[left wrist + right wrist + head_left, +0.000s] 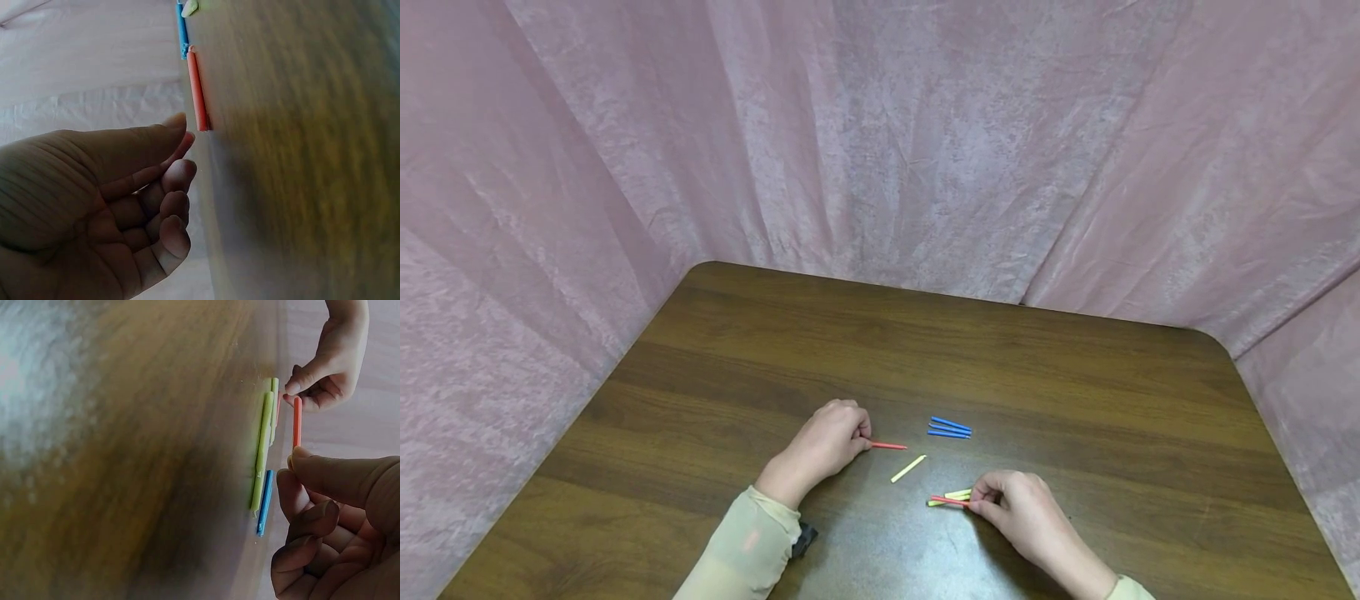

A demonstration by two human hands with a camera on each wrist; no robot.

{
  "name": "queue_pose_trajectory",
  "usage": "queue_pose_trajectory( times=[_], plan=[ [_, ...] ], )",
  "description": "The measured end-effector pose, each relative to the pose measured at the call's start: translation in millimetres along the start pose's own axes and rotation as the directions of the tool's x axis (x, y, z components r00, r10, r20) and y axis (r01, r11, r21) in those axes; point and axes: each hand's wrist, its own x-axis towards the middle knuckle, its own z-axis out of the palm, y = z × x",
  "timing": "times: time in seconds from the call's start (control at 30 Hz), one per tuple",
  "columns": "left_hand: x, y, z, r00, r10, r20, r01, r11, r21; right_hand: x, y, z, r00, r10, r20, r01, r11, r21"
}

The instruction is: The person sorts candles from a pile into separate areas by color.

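Note:
In the head view my left hand (827,437) is at the near end of a thin red candle (890,446) lying on the table. The left wrist view shows this red candle (197,90) just beyond the thumb and loosely bent fingers, with a small gap. My right hand (1015,504) pinches another red candle (297,422) by one end, between thumb and forefinger. Below that candle lie two yellow-green candles (958,493), partly covered. A single pale yellow candle (908,468) lies slantwise between the hands. Three blue candles (950,433) lie side by side farther back.
The brown wooden table (737,333) has rounded far corners. Pink curtains (925,150) hang around its back and sides. A small black object (805,540) shows beside the left sleeve.

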Motion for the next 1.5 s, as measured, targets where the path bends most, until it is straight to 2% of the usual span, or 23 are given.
queue_pose_trajectory(
  times=[0.37,1.2,1.5],
  plan=[
    [-2.8,4.6,0.4,1.0,-0.007,0.024,0.007,1.0,-0.012,3.0,0,0,1.0,0.012,-0.005,-0.012,1.0,0.023],
    [-12.5,19.0,-1.0,0.998,0.052,0.017,-0.052,0.998,-0.031,20.8,-8,1,1.0,0.014,0.002,-0.014,0.999,0.031],
    [-15.3,27.2,-0.1,0.998,0.057,0.036,-0.055,0.995,-0.079,28.8,-13,6,1.0,0.016,-0.004,-0.016,1.0,0.025]
  ],
)
